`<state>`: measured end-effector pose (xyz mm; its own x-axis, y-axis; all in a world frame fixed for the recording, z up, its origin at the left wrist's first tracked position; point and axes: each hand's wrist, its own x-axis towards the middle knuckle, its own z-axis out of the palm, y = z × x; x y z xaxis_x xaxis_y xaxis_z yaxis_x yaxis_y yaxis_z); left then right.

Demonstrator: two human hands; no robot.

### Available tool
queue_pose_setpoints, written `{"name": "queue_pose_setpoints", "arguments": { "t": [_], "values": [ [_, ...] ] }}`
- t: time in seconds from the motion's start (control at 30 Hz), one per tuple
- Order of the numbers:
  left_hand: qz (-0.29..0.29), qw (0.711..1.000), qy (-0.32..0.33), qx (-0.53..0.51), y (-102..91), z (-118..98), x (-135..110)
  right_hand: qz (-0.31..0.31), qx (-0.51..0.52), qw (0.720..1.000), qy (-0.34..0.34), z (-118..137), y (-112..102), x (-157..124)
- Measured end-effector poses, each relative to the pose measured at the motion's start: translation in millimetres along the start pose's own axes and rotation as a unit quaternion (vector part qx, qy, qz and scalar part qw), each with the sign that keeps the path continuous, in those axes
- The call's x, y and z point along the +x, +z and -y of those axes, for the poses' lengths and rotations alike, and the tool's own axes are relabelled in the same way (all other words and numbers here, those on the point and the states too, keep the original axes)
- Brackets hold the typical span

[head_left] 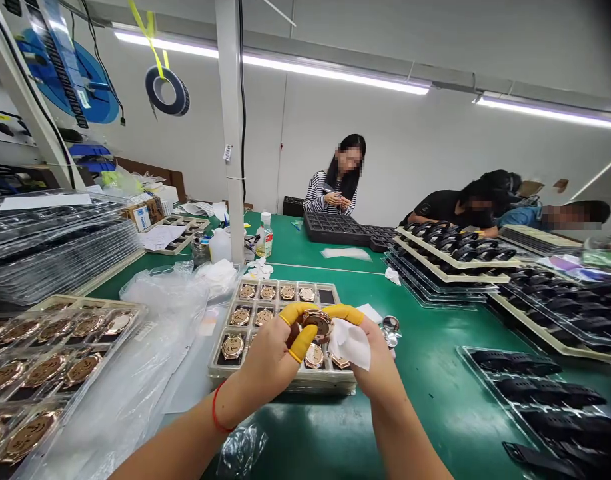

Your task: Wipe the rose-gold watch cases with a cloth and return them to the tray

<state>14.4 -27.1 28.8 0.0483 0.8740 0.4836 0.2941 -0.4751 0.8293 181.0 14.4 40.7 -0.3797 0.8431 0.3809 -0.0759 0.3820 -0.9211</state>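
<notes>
Between yellow-cotted fingertips, my left hand point(272, 350) pinches a round rose-gold watch case point(319, 324), its dark back marked with small print. My right hand point(370, 343), also in yellow finger cots, holds a white wiping cloth point(352, 343) against the right side of the case. Both hands are above a cream compartment tray point(216, 363) of similar watch cases, several of them lying in its cells. Part of the tray is hidden behind my hands. A small shiny metal dispenser point(391, 327) stands just right of my right hand.
Left are another tray of watch cases point(50, 367), plastic bags point(160, 313) and stacked clear trays point(55, 247). Trays of black watches point(450, 257) and black straps point(540, 393) are on the right. Bottles point(266, 237) stand by the post point(229, 133). Several people sit across the green table point(430, 353).
</notes>
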Motion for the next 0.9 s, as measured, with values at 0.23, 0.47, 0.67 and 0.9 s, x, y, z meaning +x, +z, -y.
{"name": "queue_pose_setpoints", "arguments": {
  "t": [0.23,0.47,0.67,0.9],
  "values": [
    [-0.027,0.996,-0.005,0.086,2.3,-1.0,1.0,-0.164,-0.148,0.975,-0.023,-2.5,0.3,1.8],
    [-0.029,0.998,-0.025,0.053,0.8,1.6,6.3,-0.079,0.074,0.994,0.019,1.6,19.0,-4.8],
    [0.036,0.994,-0.031,-0.095,7.0,2.3,6.5,-0.076,0.094,0.992,-0.019,-11.9,21.4,-0.4],
    [-0.040,0.962,-0.103,-0.250,3.4,3.2,13.7,0.004,0.233,0.972,0.024,-13.2,28.4,3.1]
  ]
}}
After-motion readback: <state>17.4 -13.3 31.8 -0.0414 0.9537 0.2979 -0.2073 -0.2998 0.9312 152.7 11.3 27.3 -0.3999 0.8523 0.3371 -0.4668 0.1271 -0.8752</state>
